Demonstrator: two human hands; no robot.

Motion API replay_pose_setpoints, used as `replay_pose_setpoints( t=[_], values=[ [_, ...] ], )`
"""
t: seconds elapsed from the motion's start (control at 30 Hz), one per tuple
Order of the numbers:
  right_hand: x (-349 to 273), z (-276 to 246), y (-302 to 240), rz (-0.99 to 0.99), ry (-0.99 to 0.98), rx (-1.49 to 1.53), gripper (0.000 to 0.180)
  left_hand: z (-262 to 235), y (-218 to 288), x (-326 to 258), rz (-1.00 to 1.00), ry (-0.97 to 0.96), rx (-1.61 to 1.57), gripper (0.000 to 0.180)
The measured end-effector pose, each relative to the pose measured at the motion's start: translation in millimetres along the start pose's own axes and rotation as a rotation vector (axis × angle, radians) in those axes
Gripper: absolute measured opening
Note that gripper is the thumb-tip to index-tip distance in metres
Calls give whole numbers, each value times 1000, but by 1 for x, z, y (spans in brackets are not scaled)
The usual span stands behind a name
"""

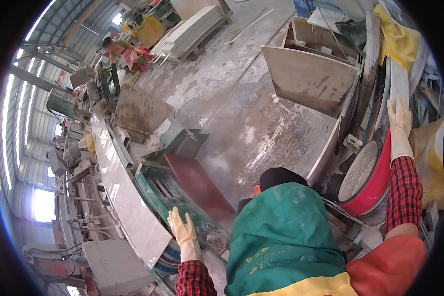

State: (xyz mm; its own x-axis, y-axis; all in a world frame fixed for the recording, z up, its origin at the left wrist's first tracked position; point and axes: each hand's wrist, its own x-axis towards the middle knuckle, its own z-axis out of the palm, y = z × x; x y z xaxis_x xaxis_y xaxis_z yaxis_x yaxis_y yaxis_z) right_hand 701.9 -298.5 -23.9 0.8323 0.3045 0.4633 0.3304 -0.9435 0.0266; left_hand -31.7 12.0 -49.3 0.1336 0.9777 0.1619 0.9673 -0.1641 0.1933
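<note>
Both my hands wear cream rubber gloves, with red-and-black checked sleeves above them. My left hand [184,234] is at the lower middle, fingers stretched and apart, beside the green metal frame [150,190] of a machine and the near end of a long pale slab [128,197]. Whether it touches the frame I cannot tell. On the far right my right hand [399,126] reaches forward with its fingers stretched out over the near end of a pale board [398,79]. Just below it stands a red round tub [367,197] with a grey crusted top. A green apron [281,232] covers my front.
A dark red panel [200,187] leans by the machine. Worn wooden boards [311,79] stand at the right. The concrete floor [232,128] looks wet. Stacked pale slabs [192,32] lie at the back, and another person [128,54] is at the far left.
</note>
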Motion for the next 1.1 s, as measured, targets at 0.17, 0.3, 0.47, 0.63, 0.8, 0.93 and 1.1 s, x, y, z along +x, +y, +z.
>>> replay_pose_setpoints(
  t=[0.17, 0.3, 0.47, 0.63, 0.8, 0.93, 1.1],
  values=[
    [-4, 6, 4, -59, 103, 33, 49, 1, -3, 2, 19, -3, -16, 51],
    [-7, 0, 1, -60, 80, 68, 49, 1, -4, 2, 29, -7, -10, 51],
    [-14, -6, -2, -62, 84, 85, 49, -1, 0, 0, -6, -5, -22, 51],
    [-20, -12, -5, -66, 87, 93, 49, 3, -6, 1, 54, 36, -41, 50],
    [-24, -11, -5, -67, 102, 90, 49, 1, 0, 1, 86, 100, -33, 47],
    [-27, -9, -3, -81, 118, 94, 48, 1, -1, 0, 88, 114, -39, 47],
    [-33, -14, -6, -82, 110, 100, 48, 2, -5, 0, 107, 125, -32, 46]
  ],
)
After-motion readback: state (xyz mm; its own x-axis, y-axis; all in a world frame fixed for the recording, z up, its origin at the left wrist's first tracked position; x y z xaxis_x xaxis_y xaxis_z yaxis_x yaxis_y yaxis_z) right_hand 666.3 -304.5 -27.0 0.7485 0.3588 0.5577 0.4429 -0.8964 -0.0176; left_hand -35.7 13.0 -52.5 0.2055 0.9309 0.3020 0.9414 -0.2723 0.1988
